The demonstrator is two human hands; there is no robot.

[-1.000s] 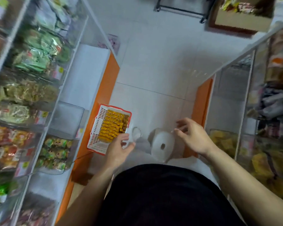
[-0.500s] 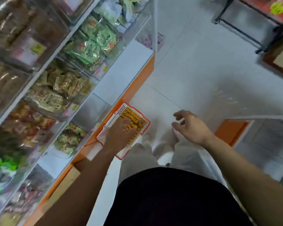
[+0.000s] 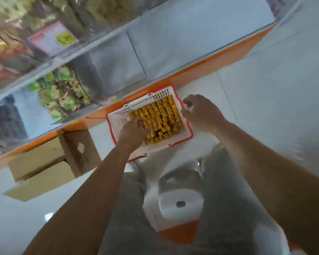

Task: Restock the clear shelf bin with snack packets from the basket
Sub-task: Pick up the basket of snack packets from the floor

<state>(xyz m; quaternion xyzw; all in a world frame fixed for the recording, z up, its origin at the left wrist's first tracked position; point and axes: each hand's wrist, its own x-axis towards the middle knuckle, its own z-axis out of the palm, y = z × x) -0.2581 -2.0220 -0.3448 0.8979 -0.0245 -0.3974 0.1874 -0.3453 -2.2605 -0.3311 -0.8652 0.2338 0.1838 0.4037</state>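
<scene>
The shelf unit (image 3: 191, 34) runs along the left, with a clear shelf bin (image 3: 116, 57) on its lowest level. A cardboard box (image 3: 50, 159) lies on the floor (image 3: 265, 85) beside the white, red-rimmed basket (image 3: 118, 122). Left hand (image 3: 134, 132): fingers curled around yellow snack packets (image 3: 164, 116) inside the basket. Right hand (image 3: 201, 115): fingers curled at the basket's right rim; whether they grip it cannot be told.
</scene>
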